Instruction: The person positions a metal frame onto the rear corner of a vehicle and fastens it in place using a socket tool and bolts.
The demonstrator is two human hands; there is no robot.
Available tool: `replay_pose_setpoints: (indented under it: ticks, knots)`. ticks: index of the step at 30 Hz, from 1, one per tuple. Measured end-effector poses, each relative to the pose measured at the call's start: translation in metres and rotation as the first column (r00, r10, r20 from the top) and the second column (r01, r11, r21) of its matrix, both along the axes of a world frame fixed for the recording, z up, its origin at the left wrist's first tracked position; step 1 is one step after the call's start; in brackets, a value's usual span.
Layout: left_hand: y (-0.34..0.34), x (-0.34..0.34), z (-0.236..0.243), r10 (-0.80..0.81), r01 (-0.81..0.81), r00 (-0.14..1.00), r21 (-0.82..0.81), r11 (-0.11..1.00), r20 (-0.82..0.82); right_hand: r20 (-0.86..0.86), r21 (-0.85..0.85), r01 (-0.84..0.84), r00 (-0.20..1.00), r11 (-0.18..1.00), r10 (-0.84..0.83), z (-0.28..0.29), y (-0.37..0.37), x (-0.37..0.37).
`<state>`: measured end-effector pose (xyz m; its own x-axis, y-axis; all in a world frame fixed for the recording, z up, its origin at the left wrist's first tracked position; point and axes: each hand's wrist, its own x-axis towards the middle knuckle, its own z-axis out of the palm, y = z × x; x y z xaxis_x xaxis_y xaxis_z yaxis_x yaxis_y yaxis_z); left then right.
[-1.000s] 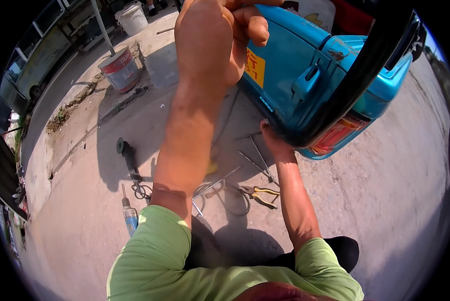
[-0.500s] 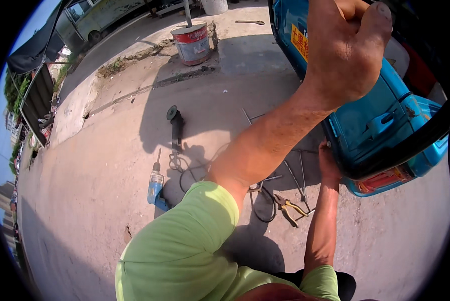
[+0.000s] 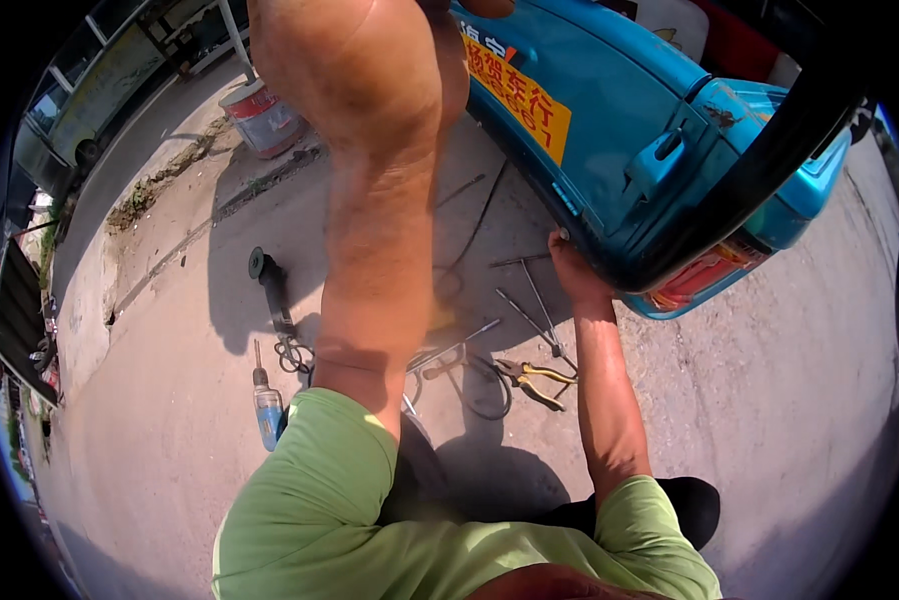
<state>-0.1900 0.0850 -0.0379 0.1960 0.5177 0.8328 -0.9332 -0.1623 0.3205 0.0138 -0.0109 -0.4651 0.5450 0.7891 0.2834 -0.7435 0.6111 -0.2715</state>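
My left hand (image 3: 359, 65) is raised close to the camera at the top, beside the teal vehicle body (image 3: 609, 110). Its fingers look curled but are cut by the upper edge of the picture, so what they hold is hidden. Low down, my right hand (image 3: 577, 272) is at the lower edge of the same teal body. The thumb tip shows there; the other fingers are hidden. A black curved bar (image 3: 739, 205) runs across the body's near end. Just left of my right forearm lie yellow-handled pliers (image 3: 539, 382) and thin metal T-shaped rods (image 3: 536, 315).
An angle grinder (image 3: 272, 290) and a blue power drill (image 3: 267, 408) lie on the concrete ground to the left, with cable (image 3: 494, 400) looping nearby. Farther off, a red and white bucket (image 3: 264, 120) holds an upright pole. A parked vehicle (image 3: 84, 130) stands at the far left.
The view has swung right, so the teal body and the tools appear farther left. My left hand has moved left in the picture, nearer the camera; my right hand stays at the lower edge.
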Motion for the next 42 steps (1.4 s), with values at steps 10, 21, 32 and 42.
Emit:
replay_pose_setpoints:
  ticks: [10,21,32,42]
  knots:
    - [0.059,-0.012,0.002,-0.501,0.48,0.853,0.595,0.644,-0.146,0.378,-0.377,0.533,0.835,0.757,-0.4,0.042,-0.004,-0.031]
    - [0.077,-0.029,-0.001,-0.87,0.806,0.47,0.477,0.352,-0.152,0.944,-0.329,0.833,0.301,0.446,0.134,0.006,0.004,0.002]
    - [0.047,-0.034,0.018,-0.623,0.723,0.662,0.575,0.382,-0.417,0.951,-0.294,0.876,0.308,0.383,0.025,0.03,-0.004,-0.019]
    - [-0.078,-0.006,-0.002,0.22,0.364,0.816,0.77,0.525,-0.535,0.453,-0.426,0.556,0.814,0.714,-0.364,0.032,-0.001,-0.029]
